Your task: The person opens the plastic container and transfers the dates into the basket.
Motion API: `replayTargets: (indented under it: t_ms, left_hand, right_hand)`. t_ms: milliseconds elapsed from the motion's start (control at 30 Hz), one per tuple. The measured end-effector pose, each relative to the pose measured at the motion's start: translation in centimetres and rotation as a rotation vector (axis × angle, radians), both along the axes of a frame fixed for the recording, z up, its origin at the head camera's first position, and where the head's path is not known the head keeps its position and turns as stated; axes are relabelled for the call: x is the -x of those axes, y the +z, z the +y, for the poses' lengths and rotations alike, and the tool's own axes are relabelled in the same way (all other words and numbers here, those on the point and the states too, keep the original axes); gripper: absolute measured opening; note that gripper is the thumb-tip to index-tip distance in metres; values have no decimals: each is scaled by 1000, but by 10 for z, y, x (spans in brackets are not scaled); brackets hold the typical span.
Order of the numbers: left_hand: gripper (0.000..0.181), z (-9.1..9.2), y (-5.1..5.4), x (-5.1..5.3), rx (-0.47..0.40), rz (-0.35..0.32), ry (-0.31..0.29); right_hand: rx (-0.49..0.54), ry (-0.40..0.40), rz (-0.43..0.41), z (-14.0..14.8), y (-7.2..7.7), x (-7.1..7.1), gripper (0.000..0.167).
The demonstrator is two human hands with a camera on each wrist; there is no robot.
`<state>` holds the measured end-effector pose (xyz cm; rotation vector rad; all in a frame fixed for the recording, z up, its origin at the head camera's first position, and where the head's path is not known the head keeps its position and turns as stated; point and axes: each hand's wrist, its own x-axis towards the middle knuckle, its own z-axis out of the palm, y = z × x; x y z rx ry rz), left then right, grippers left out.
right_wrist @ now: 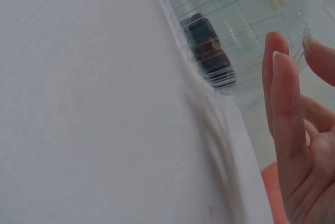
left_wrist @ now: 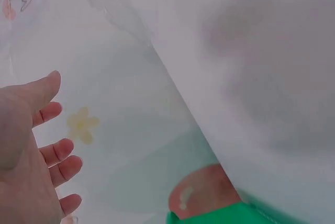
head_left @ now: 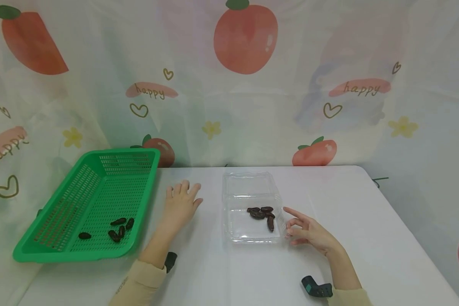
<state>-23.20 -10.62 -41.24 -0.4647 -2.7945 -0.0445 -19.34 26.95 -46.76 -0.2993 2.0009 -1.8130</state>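
Observation:
A clear plastic clamshell box [head_left: 239, 227] stands on the table with its lid folded back. Several small dark brown oval pieces [head_left: 258, 215], resembling dates, lie in its base. At the box's right side is my right hand [head_left: 310, 231], its fingers partly bent toward the wall. One fingertip [right_wrist: 310, 45] appears to touch the clear rim in the right wrist view, and no piece is in that hand. My left hand [head_left: 181, 206] hovers between box and basket, fingers spread and holding nothing. Left of it, a green plastic basket [head_left: 95, 193] has several similar brown pieces [head_left: 118, 221] near its front.
The white table [head_left: 222, 276] reaches back to a curtain [head_left: 191, 46] printed with fruit, hearts and flowers. Beside the right forearm a black wrist device [head_left: 316, 287] shows; another dark device [head_left: 171, 261] sits by the left wrist.

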Motion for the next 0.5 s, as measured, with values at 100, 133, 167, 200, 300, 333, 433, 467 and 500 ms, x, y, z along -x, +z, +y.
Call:
replayTargets:
  t_ms: [100, 133, 167, 200, 300, 333, 433, 467, 500]
  left_hand:
    - [37, 14, 1, 2, 21, -26, -18]
    - [38, 19, 1, 2, 24, -32, -28]
    - [38, 24, 0, 3, 32, -34, -37]
    - [39, 28, -1, 3, 42, -38, -47]
    - [42, 41, -4, 5, 66, -44, -74]
    - [43, 45, -5, 6, 74, -46, -82]
    - [44, 58, -10, 7, 97, -55, -106]
    - [44, 62, -11, 7, 103, -61, -114]
    - [44, 66, -13, 7, 112, -68, -121]
  right_hand:
    - [-9, -5, -1, 0, 0, 0, 72]
    - [-11, -7, -1, 0, 0, 0, 72]
    - [-12, -8, -2, 0, -1, 0, 72]
    - [-12, -9, -4, 0, -1, 0, 72]
    - [-11, -8, -6, 0, -1, 0, 73]
    - [-11, -8, -7, 0, -1, 0, 73]
    - [-12, -7, -7, -1, -1, 0, 73]
    - [-12, -7, -8, -1, 0, 0, 73]
    - [-14, -8, -8, -1, 0, 0, 73]
